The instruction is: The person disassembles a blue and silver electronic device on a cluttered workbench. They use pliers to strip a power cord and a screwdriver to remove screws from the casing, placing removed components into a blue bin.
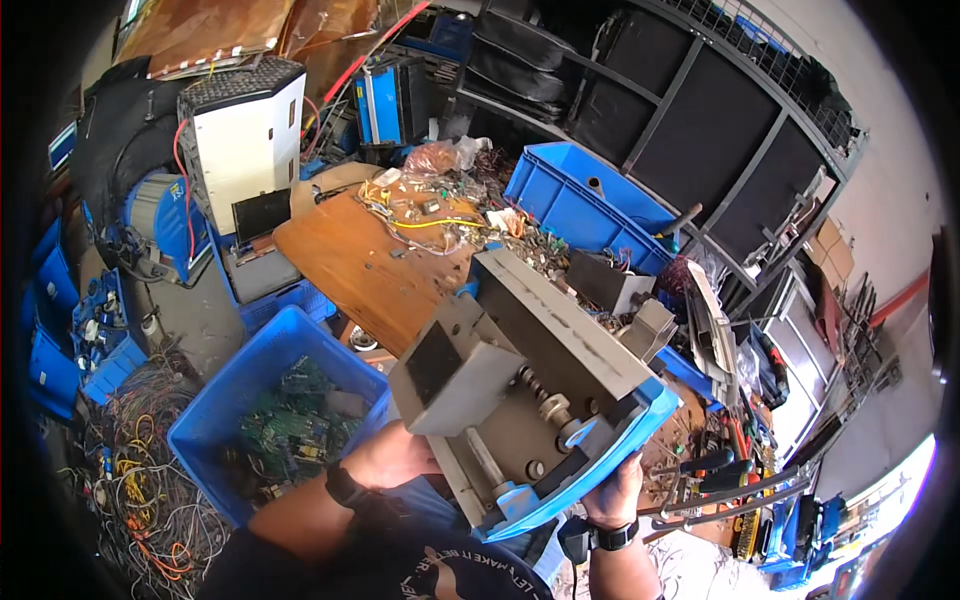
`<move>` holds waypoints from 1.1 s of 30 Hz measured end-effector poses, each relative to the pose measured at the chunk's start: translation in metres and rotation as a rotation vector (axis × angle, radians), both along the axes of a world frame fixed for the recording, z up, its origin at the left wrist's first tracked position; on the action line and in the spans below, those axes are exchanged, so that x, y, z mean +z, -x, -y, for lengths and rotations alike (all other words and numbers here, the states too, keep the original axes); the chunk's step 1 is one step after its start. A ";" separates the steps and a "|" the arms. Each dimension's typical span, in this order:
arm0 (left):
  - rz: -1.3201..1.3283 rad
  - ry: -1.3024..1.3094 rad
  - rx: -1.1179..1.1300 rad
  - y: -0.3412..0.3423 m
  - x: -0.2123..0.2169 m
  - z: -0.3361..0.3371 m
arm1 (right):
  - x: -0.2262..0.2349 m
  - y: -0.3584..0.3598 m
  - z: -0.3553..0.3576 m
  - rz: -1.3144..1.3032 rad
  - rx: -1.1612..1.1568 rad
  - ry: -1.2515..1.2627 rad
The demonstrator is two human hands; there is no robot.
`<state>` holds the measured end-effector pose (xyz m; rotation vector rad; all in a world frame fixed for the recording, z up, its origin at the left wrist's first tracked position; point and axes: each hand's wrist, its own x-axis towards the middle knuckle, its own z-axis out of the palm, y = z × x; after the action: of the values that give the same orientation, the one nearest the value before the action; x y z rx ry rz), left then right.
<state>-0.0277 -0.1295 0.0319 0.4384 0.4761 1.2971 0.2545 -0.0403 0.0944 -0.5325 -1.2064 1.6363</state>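
A grey metal equipment housing (560,318) with a blue front panel (585,463) is held up in front of me, tilted, its open side facing me. Inside it are a threaded rod with brass-coloured fittings (553,408), a plain metal rod (487,460) and a boxy metal bracket (470,385). My left hand (392,455) grips the housing by its lower left side, fingertips hidden behind it. At the right, my right hand (614,492) holds the lower right corner at the blue panel, its fingers partly hidden underneath.
To the left stands a blue bin (285,365) of green circuit boards (300,415); tangled cables (140,475) lie beyond it. The wooden table (360,270) carries scattered small parts and a blue crate (590,195). Pliers and other hand tools (735,465) lie at the right edge.
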 end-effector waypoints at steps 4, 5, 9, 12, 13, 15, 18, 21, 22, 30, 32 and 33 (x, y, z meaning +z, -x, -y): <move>0.089 -0.088 -0.019 -0.002 0.000 -0.001 | -0.015 -0.003 0.004 -0.077 -0.048 0.005; 0.093 -0.058 -0.027 0.000 0.006 0.000 | -0.013 0.000 0.005 -0.095 -0.055 -0.008; 0.001 -0.080 -0.065 -0.001 0.003 0.001 | -0.020 0.000 0.000 -0.205 -0.131 0.043; -0.057 -0.095 -0.092 -0.002 0.004 0.002 | -0.016 -0.008 -0.001 -0.221 0.002 0.035; -0.065 -0.096 -0.096 -0.003 0.000 0.000 | -0.016 -0.009 -0.002 -0.219 0.016 0.028; -0.075 -0.086 -0.094 -0.004 -0.004 0.000 | -0.015 -0.007 -0.001 -0.203 -0.006 0.005; -0.053 -0.074 -0.073 -0.007 -0.005 0.000 | -0.024 -0.014 -0.004 -0.207 -0.001 0.048; -0.009 -0.060 -0.059 -0.010 -0.003 -0.003 | -0.030 -0.016 -0.002 -0.214 -0.030 0.075; 0.002 -0.043 -0.056 -0.011 0.002 -0.001 | -0.033 -0.019 -0.001 -0.210 -0.036 0.083; -0.004 -0.011 -0.003 -0.007 -0.014 -0.003 | -0.034 -0.012 0.008 -0.260 -0.056 0.170; 0.000 -0.014 -0.014 -0.008 -0.015 -0.002 | -0.035 -0.012 0.008 -0.252 -0.083 0.145; -0.003 -0.015 -0.021 -0.008 -0.013 -0.002 | -0.036 -0.013 0.008 -0.245 -0.089 0.146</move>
<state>-0.0197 -0.1277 0.0188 0.4571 0.4638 1.2804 0.2672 -0.0483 0.0589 -0.4541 -0.8770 1.6677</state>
